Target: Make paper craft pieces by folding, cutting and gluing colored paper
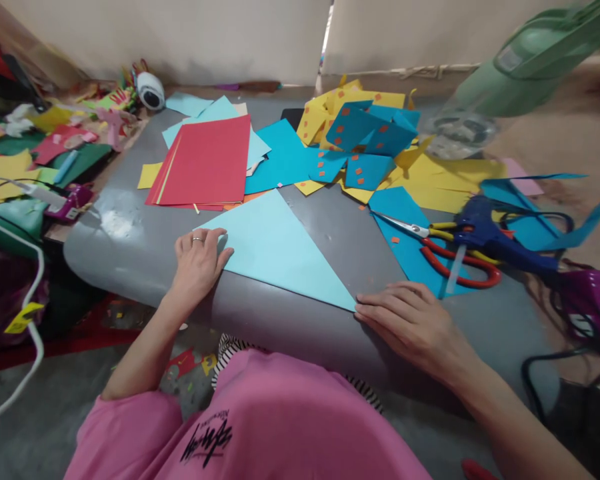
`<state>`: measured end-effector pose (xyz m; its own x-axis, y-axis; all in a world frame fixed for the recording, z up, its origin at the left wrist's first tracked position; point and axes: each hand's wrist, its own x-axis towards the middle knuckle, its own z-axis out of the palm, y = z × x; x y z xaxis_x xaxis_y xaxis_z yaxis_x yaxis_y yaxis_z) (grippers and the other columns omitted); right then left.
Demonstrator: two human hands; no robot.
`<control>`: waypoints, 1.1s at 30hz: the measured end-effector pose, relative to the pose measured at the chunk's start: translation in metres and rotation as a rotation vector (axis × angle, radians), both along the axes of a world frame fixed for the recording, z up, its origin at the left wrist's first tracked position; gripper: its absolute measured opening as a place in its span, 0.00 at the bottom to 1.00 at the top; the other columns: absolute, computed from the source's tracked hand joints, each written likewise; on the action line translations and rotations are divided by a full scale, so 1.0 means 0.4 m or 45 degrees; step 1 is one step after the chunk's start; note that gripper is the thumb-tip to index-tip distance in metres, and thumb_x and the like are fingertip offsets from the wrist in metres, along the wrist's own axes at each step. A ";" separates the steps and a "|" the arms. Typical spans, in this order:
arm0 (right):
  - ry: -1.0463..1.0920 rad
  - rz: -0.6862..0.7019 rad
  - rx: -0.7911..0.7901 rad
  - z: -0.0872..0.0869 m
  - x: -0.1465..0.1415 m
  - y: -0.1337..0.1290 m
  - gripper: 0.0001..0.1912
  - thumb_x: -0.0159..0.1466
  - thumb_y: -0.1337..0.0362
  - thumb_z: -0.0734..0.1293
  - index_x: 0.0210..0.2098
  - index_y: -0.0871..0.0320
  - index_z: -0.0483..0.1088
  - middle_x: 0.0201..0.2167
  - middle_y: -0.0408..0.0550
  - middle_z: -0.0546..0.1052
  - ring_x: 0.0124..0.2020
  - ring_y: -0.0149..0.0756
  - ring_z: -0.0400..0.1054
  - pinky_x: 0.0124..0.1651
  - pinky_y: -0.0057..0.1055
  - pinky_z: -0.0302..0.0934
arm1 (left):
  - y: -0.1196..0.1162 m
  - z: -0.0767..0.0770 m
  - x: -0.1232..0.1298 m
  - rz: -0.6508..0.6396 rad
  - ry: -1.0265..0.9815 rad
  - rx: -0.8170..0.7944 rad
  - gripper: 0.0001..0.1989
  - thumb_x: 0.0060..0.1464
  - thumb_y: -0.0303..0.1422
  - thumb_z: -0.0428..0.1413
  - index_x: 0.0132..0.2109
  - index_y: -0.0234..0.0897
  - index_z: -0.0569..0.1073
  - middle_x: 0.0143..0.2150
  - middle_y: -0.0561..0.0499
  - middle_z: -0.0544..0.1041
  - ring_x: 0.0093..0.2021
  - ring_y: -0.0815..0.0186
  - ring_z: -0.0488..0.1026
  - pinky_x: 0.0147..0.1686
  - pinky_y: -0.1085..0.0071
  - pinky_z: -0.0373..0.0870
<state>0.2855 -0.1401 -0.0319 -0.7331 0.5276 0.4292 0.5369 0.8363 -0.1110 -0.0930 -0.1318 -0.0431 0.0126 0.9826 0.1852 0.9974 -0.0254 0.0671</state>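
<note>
In the head view, the light blue paper (280, 253) lies as a triangle on the grey table (325, 227), its long side close to the table's near edge and roughly along it. The left hand (197, 260) rests on the paper's left corner, fingers loosely curled and thumb a little apart. The right hand (413, 323) lies low with fingers nearly straight and close together, their tips at the paper's right corner; whether it pinches the corner, I cannot tell.

The paper's far corner points toward the small gap beside the red sheets (205, 160), which lie just beyond its left part. Past its sloping right side is a bare strip of table, bounded by the scissors (420, 231) and the blue paper under them (405, 233). The scissors lie with tips toward the middle, red and yellow handles toward the glue gun (500, 237), which sits right beside them. Beyond the bare strip, blue and yellow folded pieces (375, 133) with orange squares crowd the far side. The green bottle (510, 73) is at the far right and the white camera (151, 91) at the far left. Left of the red sheets, the table's rounded left end has open room.
</note>
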 end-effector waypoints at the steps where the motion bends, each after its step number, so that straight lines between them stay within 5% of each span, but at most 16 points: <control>1: -0.016 0.010 0.007 0.002 0.001 0.001 0.08 0.70 0.71 0.65 0.39 0.52 0.74 0.38 0.41 0.84 0.37 0.33 0.75 0.49 0.37 0.61 | 0.000 0.001 -0.004 -0.066 -0.009 0.009 0.17 0.67 0.37 0.50 0.59 0.37 0.70 0.53 0.36 0.71 0.56 0.47 0.66 0.58 0.48 0.61; 7: -0.104 0.016 0.121 0.015 0.036 0.031 0.12 0.71 0.71 0.62 0.42 0.51 0.74 0.41 0.42 0.84 0.38 0.36 0.74 0.53 0.42 0.58 | 0.010 0.037 0.026 -0.670 0.105 -0.146 0.29 0.65 0.19 0.40 0.63 0.49 0.69 0.53 0.43 0.71 0.54 0.56 0.66 0.56 0.58 0.64; 14: -0.235 -0.150 0.181 0.030 0.063 0.071 0.12 0.70 0.70 0.62 0.38 0.50 0.75 0.38 0.43 0.83 0.37 0.39 0.72 0.48 0.41 0.58 | 0.092 0.073 0.117 -0.751 0.171 -0.319 0.33 0.65 0.19 0.39 0.69 0.56 0.62 0.54 0.42 0.71 0.48 0.56 0.68 0.51 0.57 0.65; 23: -0.305 -0.182 0.285 0.039 0.066 0.038 0.08 0.70 0.68 0.64 0.39 0.54 0.76 0.39 0.48 0.84 0.37 0.40 0.73 0.47 0.42 0.58 | 0.110 0.069 0.113 -0.924 0.212 -0.382 0.36 0.64 0.18 0.43 0.69 0.64 0.61 0.61 0.45 0.70 0.53 0.56 0.70 0.51 0.59 0.66; 27: -0.232 -0.356 0.265 0.048 0.000 0.002 0.18 0.68 0.59 0.70 0.54 0.59 0.74 0.49 0.56 0.82 0.45 0.48 0.73 0.53 0.46 0.57 | 0.108 0.060 0.112 -0.935 0.221 -0.349 0.36 0.64 0.19 0.43 0.68 0.66 0.60 0.59 0.47 0.71 0.51 0.58 0.70 0.49 0.60 0.64; 33: -0.163 -0.266 0.158 -0.010 -0.225 -0.014 0.32 0.72 0.45 0.59 0.63 0.64 0.69 0.59 0.59 0.76 0.58 0.50 0.69 0.65 0.50 0.50 | 0.102 0.047 0.109 -0.956 0.336 -0.222 0.30 0.67 0.24 0.44 0.67 0.65 0.61 0.56 0.46 0.71 0.48 0.56 0.69 0.47 0.59 0.62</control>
<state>0.1954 -0.1457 -0.0360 -0.6664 0.6223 0.4107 0.7023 0.7089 0.0654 -0.0494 -0.0909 -0.0245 0.7015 0.7092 -0.0706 0.7020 -0.7046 -0.1033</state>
